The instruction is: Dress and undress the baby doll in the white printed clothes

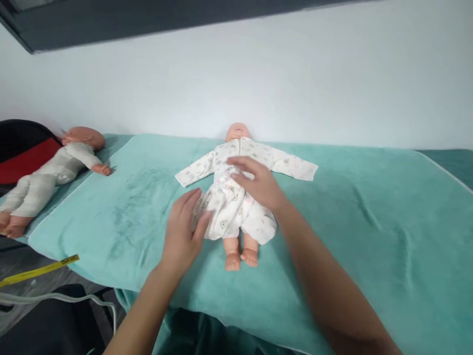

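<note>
A baby doll [232,260] lies on its back in the middle, its head towards the wall and bare feet towards me. It wears a white patterned long-sleeved top [294,165] with both sleeves spread out, and white patterned pants [225,209] bunched above the feet. My left hand [185,227] is at the left side of the pants, fingers apart. Over the doll's waist and belly, my right hand [256,180] has its thumb and fingers spread. Whether either hand touches the cloth I cannot tell.
A green towel-like cover [369,236] spreads over the table. At the left lies a second doll [62,165] in white, beside a black and red item [25,158]. A yellow strip [40,270] and a pale cable [55,297] are at the lower left. The white wall [236,74] rises behind.
</note>
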